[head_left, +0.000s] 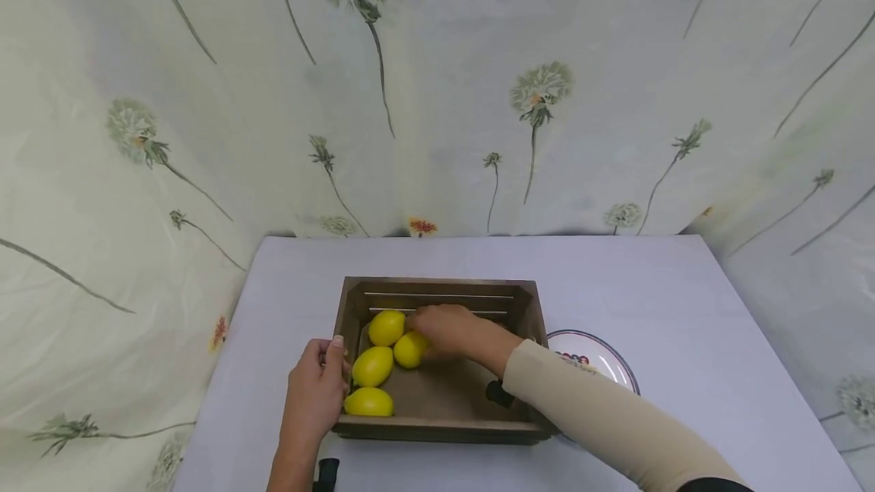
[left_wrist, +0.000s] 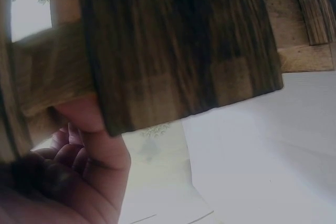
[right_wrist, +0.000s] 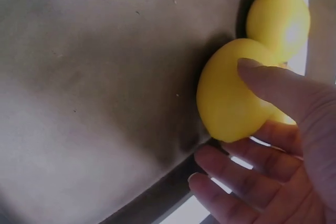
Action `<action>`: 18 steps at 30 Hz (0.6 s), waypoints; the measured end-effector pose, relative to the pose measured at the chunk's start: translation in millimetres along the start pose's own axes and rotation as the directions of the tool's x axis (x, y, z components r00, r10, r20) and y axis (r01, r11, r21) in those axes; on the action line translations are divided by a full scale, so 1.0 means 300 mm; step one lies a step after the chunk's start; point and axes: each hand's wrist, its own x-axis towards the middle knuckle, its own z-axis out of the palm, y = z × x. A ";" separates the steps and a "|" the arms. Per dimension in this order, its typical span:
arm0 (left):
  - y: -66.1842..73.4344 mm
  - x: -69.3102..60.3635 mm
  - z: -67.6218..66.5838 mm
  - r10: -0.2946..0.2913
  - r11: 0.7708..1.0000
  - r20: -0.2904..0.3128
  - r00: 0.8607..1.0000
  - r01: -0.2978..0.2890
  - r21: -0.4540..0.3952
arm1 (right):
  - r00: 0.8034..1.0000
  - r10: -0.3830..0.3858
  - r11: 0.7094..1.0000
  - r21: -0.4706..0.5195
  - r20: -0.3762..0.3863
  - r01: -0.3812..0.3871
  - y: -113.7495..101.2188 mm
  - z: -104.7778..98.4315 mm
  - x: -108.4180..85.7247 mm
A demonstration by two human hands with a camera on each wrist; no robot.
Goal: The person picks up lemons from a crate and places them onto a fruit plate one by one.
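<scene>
A brown slatted wooden crate point(head_left: 444, 425) stands on the white table with several yellow lemons along its left side. My left hand point(head_left: 314, 386) grips the crate's left wall, thumb over the rim; in the left wrist view, the fingers curl around a slat point(left_wrist: 58, 66). Inside the crate, my right hand point(head_left: 451, 331) holds the lemon point(head_left: 410, 350) nearest the middle. The right wrist view shows the thumb point(right_wrist: 262, 80) on top of that lemon point(right_wrist: 226, 95) and the fingers around its far side. Another lemon point(right_wrist: 278, 22) lies beside it.
Right of the crate is a round plate point(head_left: 618, 363) with a dark rim and a coloured pattern, partly covered by the right sleeve point(head_left: 601, 416). A flower-printed cloth point(head_left: 451, 135) hangs behind the table point(head_left: 307, 264).
</scene>
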 end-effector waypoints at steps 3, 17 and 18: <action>0.001 -0.001 0.000 0.001 1.000 -0.005 1.000 -0.001 0.001 | 1.000 -0.012 1.000 0.014 0.012 0.012 -0.002 0.002 0.002; -0.001 0.001 0.002 -0.003 1.000 -0.005 1.000 0.003 -0.007 | 0.999 -0.013 1.000 0.019 0.050 0.012 -0.004 0.026 0.013; -0.001 0.001 0.003 -0.003 1.000 -0.005 1.000 0.003 -0.007 | 0.999 -0.012 1.000 0.024 0.048 0.010 -0.005 0.028 0.014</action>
